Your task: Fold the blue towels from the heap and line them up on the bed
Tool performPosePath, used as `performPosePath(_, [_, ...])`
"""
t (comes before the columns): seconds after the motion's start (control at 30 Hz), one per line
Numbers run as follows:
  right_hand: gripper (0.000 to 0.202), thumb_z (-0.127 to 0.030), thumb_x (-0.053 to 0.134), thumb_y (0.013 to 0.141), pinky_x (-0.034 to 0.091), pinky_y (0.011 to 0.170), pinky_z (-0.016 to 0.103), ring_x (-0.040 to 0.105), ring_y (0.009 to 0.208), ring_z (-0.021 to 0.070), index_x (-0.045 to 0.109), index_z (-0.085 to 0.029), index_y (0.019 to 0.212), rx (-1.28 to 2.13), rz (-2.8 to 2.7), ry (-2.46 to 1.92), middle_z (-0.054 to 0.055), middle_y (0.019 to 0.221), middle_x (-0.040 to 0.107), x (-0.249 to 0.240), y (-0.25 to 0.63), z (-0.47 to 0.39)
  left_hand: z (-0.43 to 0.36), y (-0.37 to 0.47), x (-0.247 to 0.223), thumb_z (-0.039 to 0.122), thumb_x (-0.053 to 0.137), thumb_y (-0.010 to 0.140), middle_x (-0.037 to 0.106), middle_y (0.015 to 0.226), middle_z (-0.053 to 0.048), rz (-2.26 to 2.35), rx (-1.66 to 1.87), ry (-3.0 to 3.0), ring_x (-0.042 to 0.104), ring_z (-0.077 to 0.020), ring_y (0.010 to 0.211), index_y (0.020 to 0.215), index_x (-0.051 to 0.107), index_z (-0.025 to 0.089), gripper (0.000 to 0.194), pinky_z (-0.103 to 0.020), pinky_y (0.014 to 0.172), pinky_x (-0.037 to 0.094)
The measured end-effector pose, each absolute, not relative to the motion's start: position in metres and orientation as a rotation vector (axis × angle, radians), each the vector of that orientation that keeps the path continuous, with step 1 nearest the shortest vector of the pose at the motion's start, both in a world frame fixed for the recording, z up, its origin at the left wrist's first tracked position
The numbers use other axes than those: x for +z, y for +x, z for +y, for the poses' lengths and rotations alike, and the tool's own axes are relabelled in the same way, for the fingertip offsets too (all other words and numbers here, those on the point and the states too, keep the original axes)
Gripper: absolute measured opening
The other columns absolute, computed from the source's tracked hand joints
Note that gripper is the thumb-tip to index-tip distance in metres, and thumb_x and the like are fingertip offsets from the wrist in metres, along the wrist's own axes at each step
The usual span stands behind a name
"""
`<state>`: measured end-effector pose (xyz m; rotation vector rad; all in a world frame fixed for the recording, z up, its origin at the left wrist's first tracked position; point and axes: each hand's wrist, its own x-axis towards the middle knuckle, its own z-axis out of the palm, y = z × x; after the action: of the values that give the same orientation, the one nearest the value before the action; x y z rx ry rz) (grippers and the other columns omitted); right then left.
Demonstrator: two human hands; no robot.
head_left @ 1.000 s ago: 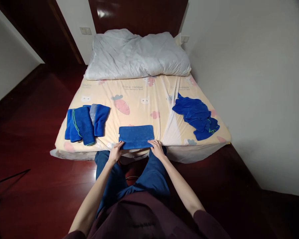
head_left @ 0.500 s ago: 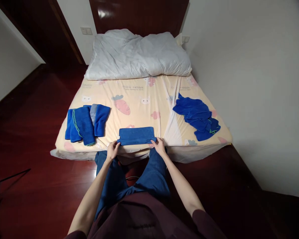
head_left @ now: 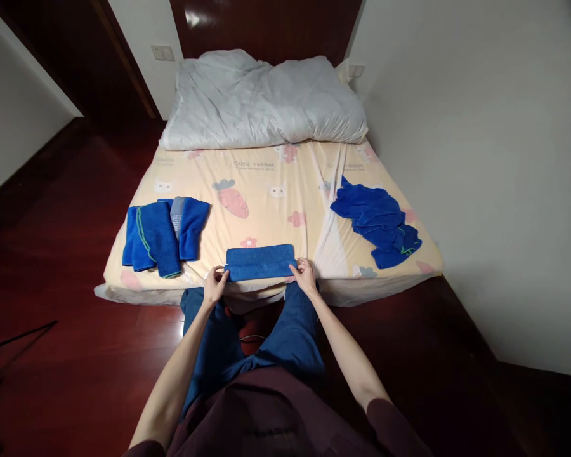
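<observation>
A blue cloth (head_left: 260, 262) lies at the bed's front edge, its near part folded over in a strip. My left hand (head_left: 216, 284) pinches the strip's left end, and my right hand (head_left: 304, 275) pinches its right end. Left of them on the bed rest several folded blue cloths (head_left: 165, 238) with green edging and a grey patch. To the right is a crumpled heap of blue cloths (head_left: 377, 219), one with a green edge.
The bed (head_left: 271, 219) has a yellow sheet printed with carrots and rabbits. A bunched white quilt (head_left: 266, 105) lies at its far end, before a dark headboard (head_left: 266, 28). A white wall (head_left: 480, 158) stands close on the right.
The folded strip along the cloth's near side is wider and lies flatter than before. Both hands have moved up slightly at its ends and still grip it.
</observation>
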<state>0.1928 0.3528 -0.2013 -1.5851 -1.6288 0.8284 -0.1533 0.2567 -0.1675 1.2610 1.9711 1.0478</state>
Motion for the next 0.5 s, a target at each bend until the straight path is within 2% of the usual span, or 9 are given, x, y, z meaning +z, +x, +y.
performPosePath(0.1, [0.056, -0.055, 0.063, 0.082, 0.053, 0.08, 0.039, 0.066, 0.08, 0.0255, 0.061, -0.017, 0.122, 0.763, -1.534, -1.67, 0.008, 0.087, 0.071, -0.198, 0.2, 0.354, 0.255, -0.155, -0.163, 0.047, 0.057, 0.09, 0.068, 0.092, -0.008, 2.068, 1.068, 1.412, 0.065, -0.0254, 0.091, 0.114, 0.061, 0.02, 0.037, -0.04, 0.088, 0.052])
performPosePath(0.27, [0.042, -0.041, 0.051, 0.092, 0.051, 0.095, 0.044, 0.064, 0.1, 0.0265, 0.061, -0.016, 0.124, 0.439, -1.475, -1.621, 0.015, 0.112, 0.068, -0.178, 0.21, 0.351, 0.243, -0.158, -0.144, 0.036, 0.051, 0.096, 0.063, 0.11, -0.012, 2.107, 1.057, 1.775, 0.06, -0.0276, 0.11, 0.121, 0.06, 0.02, 0.031, -0.043, 0.101, 0.049])
performPosePath(0.4, [0.036, -0.031, 0.047, 0.098, 0.044, 0.11, 0.043, 0.058, 0.123, 0.0245, 0.063, -0.02, 0.129, 0.382, -1.836, -1.329, 0.012, 0.129, 0.064, -0.156, 0.198, 0.339, 0.239, -0.148, -0.136, 0.029, 0.048, 0.098, 0.062, 0.129, -0.012, 1.87, 0.961, 2.109, 0.057, -0.0267, 0.122, 0.131, 0.057, 0.021, 0.035, -0.046, 0.108, 0.047])
performPosePath(0.5, [0.04, -0.027, 0.046, 0.1, 0.039, 0.116, 0.042, 0.05, 0.136, 0.0219, 0.058, -0.023, 0.138, 0.41, -2.161, -1.124, 0.008, 0.143, 0.059, -0.15, 0.18, 0.33, 0.243, -0.132, -0.143, 0.026, 0.043, 0.1, 0.054, 0.146, -0.011, 1.679, 0.825, 2.297, 0.046, -0.0267, 0.139, 0.141, 0.051, 0.02, 0.043, -0.048, 0.114, 0.042])
